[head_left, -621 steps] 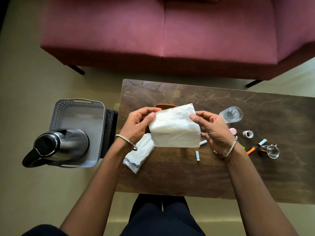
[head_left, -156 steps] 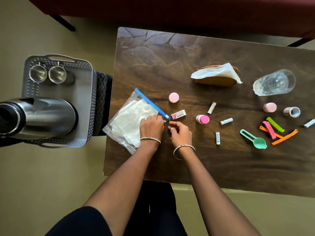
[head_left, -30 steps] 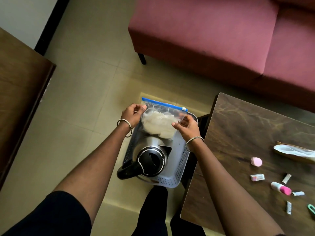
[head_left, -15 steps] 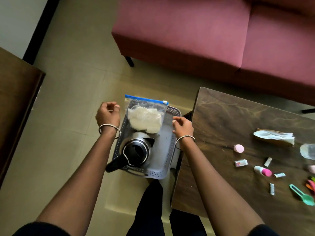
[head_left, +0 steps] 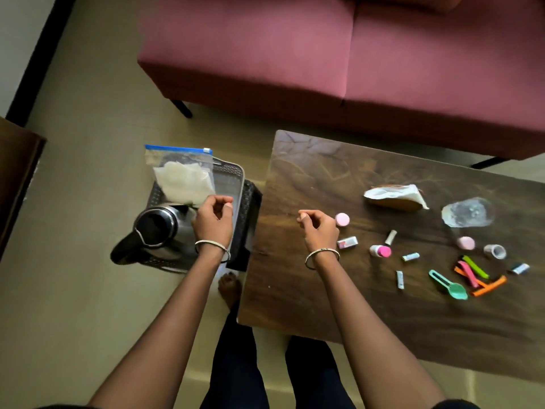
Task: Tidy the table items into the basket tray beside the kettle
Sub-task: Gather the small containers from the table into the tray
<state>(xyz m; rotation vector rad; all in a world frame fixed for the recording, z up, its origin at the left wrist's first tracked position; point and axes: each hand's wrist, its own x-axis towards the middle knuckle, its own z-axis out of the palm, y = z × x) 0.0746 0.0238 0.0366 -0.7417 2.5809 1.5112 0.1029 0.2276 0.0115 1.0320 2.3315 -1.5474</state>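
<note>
Contents of the room, taken from the hands outward.

- Left hand (head_left: 213, 221): over the basket tray (head_left: 239, 184), fingers curled, thumb close to the forefinger. Its fingertips sit at the lower corner of the zip bag (head_left: 182, 178); I cannot tell whether they pinch it or only come near it.
- Zip bag: clear with a blue seal strip and white tissue inside. It stands in the tray just beyond the left hand.
- Kettle (head_left: 159, 228): steel with a black handle, in the tray immediately left of the left hand.
- Right hand (head_left: 318, 228): above the table (head_left: 295, 290), fingers loosely curled with nothing seen in them.
- Pink round cap (head_left: 342, 219): just right of the right hand.
- Small box (head_left: 348, 242): beside the right wrist.
- Pink-capped bottle (head_left: 380, 251): further right of that hand, with small tubes around it.
- Green scoop (head_left: 451, 286) and coloured clips (head_left: 472, 270): well to the right.
- Napkin holder (head_left: 395, 197) and glass (head_left: 466, 215): beyond the right hand and to its right.
- Sofa (head_left: 324, 54): past the table.
</note>
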